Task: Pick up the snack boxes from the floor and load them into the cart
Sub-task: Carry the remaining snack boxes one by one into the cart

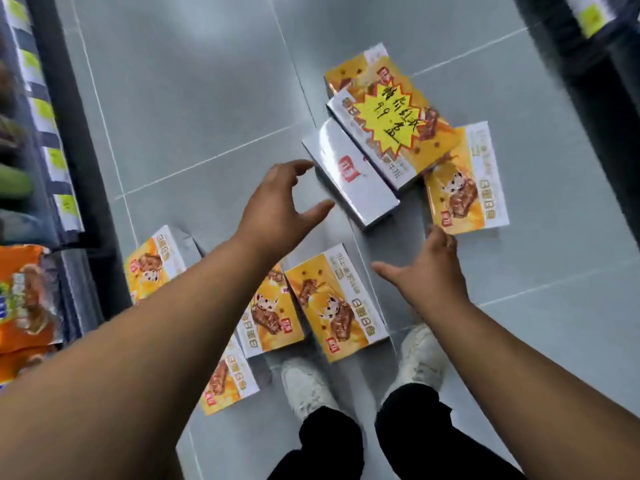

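Both bare forearms reach forward and down. The left hand (277, 206) points toward one o'clock, its fingers (294, 167) spread and slightly curved, holding nothing. The right hand (429, 268) points toward twelve o'clock, palm turned inward, thumb out toward ten o'clock, empty.

Brightness: bright, cool, even overhead light.
Glare: pale sheen on floor (194, 53) up-left of the silver box (349, 174); box top shines.
Shadows: faint, soft beside it.
Blur: shelves (52, 133) far left of it smeared.
Distortion: edges bend.
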Available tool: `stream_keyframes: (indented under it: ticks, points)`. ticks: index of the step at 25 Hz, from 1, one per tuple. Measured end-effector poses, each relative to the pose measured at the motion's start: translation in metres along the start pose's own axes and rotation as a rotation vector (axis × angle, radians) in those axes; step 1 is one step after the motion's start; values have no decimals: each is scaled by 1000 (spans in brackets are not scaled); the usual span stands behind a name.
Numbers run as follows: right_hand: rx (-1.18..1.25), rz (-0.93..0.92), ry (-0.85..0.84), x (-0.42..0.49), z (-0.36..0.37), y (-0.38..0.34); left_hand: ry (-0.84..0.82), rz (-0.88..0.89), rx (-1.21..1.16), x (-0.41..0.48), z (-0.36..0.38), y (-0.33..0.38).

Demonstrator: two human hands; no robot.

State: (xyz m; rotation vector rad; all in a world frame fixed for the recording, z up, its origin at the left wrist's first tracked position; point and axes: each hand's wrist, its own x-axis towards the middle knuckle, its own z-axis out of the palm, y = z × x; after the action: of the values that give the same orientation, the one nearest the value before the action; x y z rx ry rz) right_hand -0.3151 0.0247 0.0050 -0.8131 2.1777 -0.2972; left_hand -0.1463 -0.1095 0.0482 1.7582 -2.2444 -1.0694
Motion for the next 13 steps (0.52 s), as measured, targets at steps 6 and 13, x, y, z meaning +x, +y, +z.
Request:
stream_keyframes:
  ticks: [6,13]
  points:
    - [97,99,-24,92,115,50,-15,-191,-34,97,93,-110]
    - [325,-18,192,160,165,50,-63,-339,-383,194,139,-132]
